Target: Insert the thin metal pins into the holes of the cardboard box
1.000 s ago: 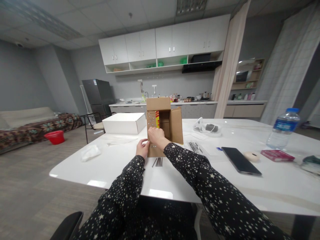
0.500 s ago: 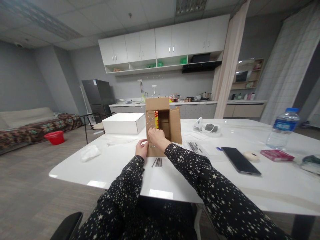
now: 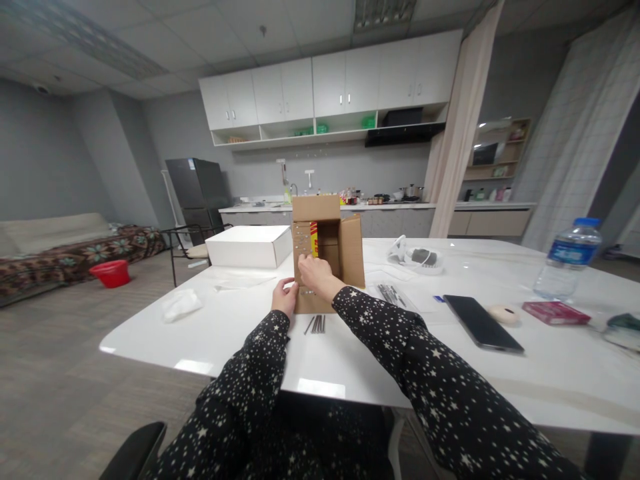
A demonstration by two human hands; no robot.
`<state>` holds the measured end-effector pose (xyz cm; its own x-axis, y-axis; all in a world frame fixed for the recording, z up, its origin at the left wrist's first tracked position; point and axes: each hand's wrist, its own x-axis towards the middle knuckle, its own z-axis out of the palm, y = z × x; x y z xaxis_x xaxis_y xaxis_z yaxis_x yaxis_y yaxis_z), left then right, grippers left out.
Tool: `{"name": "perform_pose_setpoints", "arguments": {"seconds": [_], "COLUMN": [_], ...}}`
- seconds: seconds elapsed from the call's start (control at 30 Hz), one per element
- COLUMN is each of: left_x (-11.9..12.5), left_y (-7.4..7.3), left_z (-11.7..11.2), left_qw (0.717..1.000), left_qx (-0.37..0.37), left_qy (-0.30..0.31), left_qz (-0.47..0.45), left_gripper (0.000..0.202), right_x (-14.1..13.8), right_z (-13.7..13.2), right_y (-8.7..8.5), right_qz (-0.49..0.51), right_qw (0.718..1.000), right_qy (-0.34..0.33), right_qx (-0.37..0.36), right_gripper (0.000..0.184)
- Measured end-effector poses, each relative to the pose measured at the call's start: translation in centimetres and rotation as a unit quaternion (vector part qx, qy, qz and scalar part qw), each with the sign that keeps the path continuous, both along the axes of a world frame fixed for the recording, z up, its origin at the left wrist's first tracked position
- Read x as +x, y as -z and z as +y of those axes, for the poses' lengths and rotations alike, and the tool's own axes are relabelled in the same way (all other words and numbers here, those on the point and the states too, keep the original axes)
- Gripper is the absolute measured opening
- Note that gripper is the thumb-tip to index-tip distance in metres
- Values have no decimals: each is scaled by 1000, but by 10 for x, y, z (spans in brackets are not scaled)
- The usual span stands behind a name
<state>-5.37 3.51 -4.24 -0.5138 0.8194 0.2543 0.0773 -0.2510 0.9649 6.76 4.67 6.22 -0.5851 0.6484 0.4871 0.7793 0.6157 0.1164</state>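
i have the left hand (image 3: 284,297) against the left side of a cardboard box (image 3: 301,241), back from the surface's (image 3: 150,347) near edge; the right hand (image 3: 315,273) meets its front. whether either grip is clamped, i cannot tell. slack bracing could let it skid into the nails (image 3: 318,325).

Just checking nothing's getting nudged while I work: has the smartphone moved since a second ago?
No. Against the near edge of the white table, the smartphone lies where it lay, with no shift visible in any direction.
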Motion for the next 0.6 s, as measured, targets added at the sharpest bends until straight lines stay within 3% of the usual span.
{"name": "perform_pose_setpoints", "arguments": {"seconds": [0.6], "left_x": [-1], "left_y": [0], "left_z": [-1], "left_qw": [1000], "left_qx": [-3], "left_qy": [-4], "left_qz": [16], "left_gripper": [41], "right_x": [8], "right_z": [-6], "right_y": [-8], "right_qz": [-34], "right_qw": [999], "right_qy": [-19], "right_qx": [-6], "right_gripper": [25]}}
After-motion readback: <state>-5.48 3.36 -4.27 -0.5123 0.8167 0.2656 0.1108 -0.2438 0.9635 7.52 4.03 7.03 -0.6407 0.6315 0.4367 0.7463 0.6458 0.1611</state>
